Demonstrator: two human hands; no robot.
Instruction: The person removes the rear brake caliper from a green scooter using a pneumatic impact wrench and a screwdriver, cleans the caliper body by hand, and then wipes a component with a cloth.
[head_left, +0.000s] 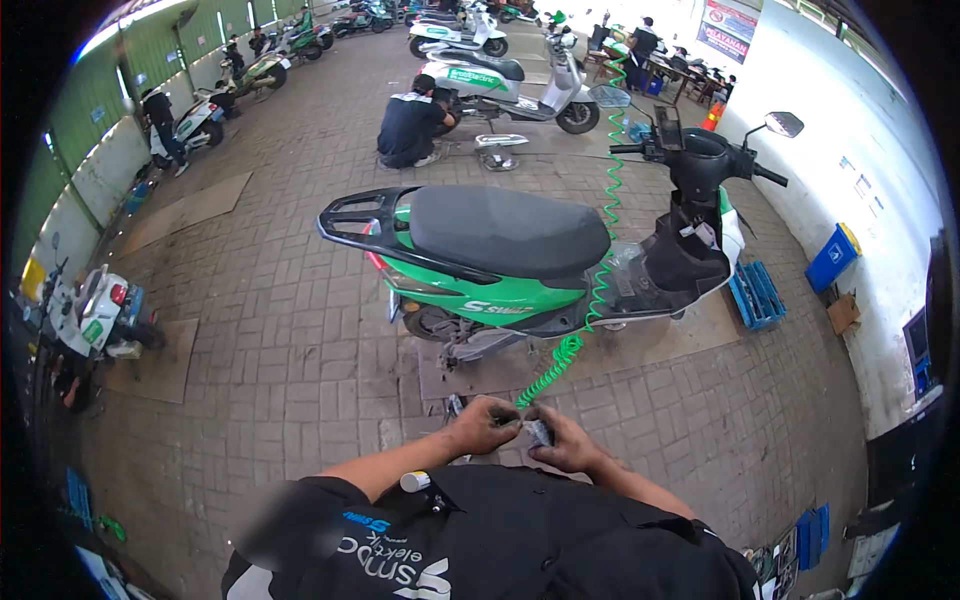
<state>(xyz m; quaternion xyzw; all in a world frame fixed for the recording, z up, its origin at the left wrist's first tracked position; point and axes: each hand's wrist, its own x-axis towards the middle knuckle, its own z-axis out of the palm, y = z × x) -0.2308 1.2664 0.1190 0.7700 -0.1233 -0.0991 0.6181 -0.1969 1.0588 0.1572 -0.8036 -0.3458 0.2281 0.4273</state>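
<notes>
My left hand (485, 425) is closed, its fingertips pinched at the lower end of a green coiled air hose (553, 377). Just beside it, my right hand (568, 442) is closed around a small grey, metallic-looking piece (540, 433), partly hidden by the fingers. The two hands nearly meet in front of my chest, and whatever joins the hose to the grey piece is covered. From there the hose stretches up past a green and black scooter (480, 300), which stands sideways ahead of me with its handlebars to the right.
A blue tool tray (757, 296) lies right of the scooter's front. Flat brown sheets (640, 345) lie under the scooter. Farther off, a person (408, 130) crouches by a silver scooter (510, 85). A white scooter (105, 310) stands at left; a blue bin (833, 258) is by the right wall.
</notes>
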